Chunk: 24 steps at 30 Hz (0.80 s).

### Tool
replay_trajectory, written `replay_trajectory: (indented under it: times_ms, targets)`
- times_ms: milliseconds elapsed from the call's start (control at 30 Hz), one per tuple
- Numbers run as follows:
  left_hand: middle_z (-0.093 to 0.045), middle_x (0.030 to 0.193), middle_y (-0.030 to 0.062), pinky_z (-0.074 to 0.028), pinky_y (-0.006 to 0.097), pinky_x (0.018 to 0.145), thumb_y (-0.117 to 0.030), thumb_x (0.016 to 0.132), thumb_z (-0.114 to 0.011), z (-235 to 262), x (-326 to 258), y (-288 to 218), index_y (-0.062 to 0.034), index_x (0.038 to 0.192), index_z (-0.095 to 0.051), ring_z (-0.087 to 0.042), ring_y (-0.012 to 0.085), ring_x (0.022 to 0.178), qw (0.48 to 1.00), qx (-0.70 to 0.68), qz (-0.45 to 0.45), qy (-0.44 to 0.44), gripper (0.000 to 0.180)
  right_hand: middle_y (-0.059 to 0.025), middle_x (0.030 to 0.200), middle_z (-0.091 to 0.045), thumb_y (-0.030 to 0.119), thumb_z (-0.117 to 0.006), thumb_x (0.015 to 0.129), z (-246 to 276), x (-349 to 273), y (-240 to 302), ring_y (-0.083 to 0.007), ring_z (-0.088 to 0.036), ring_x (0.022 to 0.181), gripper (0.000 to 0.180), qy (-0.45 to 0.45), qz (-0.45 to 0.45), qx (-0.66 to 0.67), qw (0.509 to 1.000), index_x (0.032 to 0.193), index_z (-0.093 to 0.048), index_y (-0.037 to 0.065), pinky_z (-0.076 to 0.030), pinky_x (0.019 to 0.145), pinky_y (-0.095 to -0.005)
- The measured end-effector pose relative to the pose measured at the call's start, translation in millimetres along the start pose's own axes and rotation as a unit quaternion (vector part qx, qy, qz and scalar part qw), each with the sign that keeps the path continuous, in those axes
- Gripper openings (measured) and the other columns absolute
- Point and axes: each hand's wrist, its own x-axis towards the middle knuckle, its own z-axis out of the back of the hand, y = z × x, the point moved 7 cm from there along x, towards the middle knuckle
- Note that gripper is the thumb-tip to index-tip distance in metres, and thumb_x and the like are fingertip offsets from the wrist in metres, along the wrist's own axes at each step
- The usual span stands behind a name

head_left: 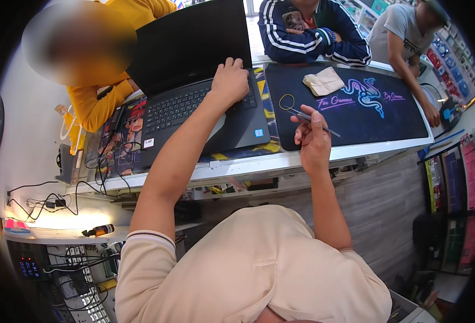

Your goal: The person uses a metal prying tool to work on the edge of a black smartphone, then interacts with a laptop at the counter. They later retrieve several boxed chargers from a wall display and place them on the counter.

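Observation:
A black laptop (178, 107) lies opened on the counter, its screen dark. My left hand (230, 83) reaches over to the keyboard's far right corner, near the hinge. Its fingers are slightly bent and apart, with nothing seen in them; the fingertips are partly hidden. Over the black desk mat, my right hand (314, 137) is closed around a slim grey metal tool (302, 114) that looks like tweezers. A thin yellow loop (286, 102), like a rubber band, lies by the tool's far end. Farther back on the mat rests a folded cream cloth (323, 82).
The black mat (404, 126) covers the counter's right part. Across the counter are a person in yellow (94, 107), one in a striped navy jacket (315, 40) and one in grey (401, 32). Black cables (105, 161) hang at left. A small dark bottle (98, 230) lies on a lower shelf.

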Motion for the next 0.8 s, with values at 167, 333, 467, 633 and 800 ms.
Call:
replay_trajectory:
  times_ms: [167, 333, 467, 633, 800]
  targets:
    - [-0.064, 0.123, 0.0087, -0.048, 0.042, 0.101, -0.013, 0.091, -0.059, -1.2, -2.6, 2.3, -0.0132, 0.117, -0.081, -0.054, 0.0294, 0.123, 1.0, -0.014, 0.022, -0.007, 0.034, -0.0115, 0.112, -0.074, 0.044, -0.052, 0.112, 3.8, -2.1, 1.7, -0.0066, -0.058, 0.073, 0.049, 0.0, -0.007, -0.029, 1.0, 0.136, -0.063, 0.003, -0.046, 0.064, -0.0225]
    - [-0.063, 0.121, 0.0082, -0.046, 0.041, 0.1, -0.01, 0.09, -0.06, 2.3, 3.3, 2.4, -0.013, 0.114, -0.083, -0.054, 0.0288, 0.121, 1.0, 0.015, 0.005, -0.01, 0.033, -0.0115, 0.112, -0.074, 0.044, -0.051, 0.113, -3.7, 4.5, 0.5, -0.0066, -0.057, 0.074, 0.048, 0.022, -0.022, -0.047, 0.998, 0.135, -0.063, 0.003, -0.045, 0.066, -0.0233]
    - [-0.064, 0.117, 0.0079, -0.045, 0.041, 0.1, -0.01, 0.089, -0.062, 14.5, 9.3, -8.7, -0.0125, 0.108, -0.084, -0.054, 0.0285, 0.121, 0.998, 0.067, -0.021, -0.002, 0.029, -0.0116, 0.112, -0.074, 0.043, -0.05, 0.113, -2.4, 5.5, -1.0, -0.0064, -0.057, 0.074, 0.047, 0.035, -0.032, -0.05, 0.998, 0.134, -0.063, 0.003, -0.045, 0.066, -0.0234]
    - [-0.065, 0.117, 0.0074, -0.046, 0.041, 0.1, -0.013, 0.087, -0.065, 8.0, 7.1, -6.6, -0.0072, 0.1, -0.083, -0.054, 0.0287, 0.121, 0.998, 0.042, -0.014, -0.04, 0.023, -0.0124, 0.114, -0.073, 0.041, -0.05, 0.114, -6.9, 3.0, -0.2, -0.0066, -0.057, 0.073, 0.045, 0.036, -0.035, -0.051, 0.997, 0.135, -0.063, 0.003, -0.045, 0.065, -0.0229]
    - [-0.065, 0.123, 0.0084, -0.046, 0.042, 0.099, -0.013, 0.088, -0.065, 5.8, 9.4, -10.3, -0.0035, 0.099, -0.082, -0.054, 0.0289, 0.124, 0.999, 0.046, 0.011, -0.024, 0.023, -0.0147, 0.121, -0.071, 0.038, -0.05, 0.114, -7.0, 4.4, 1.1, -0.007, -0.058, 0.074, 0.044, 0.044, -0.029, -0.067, 0.996, 0.137, -0.061, 0.002, -0.046, 0.064, -0.0229]
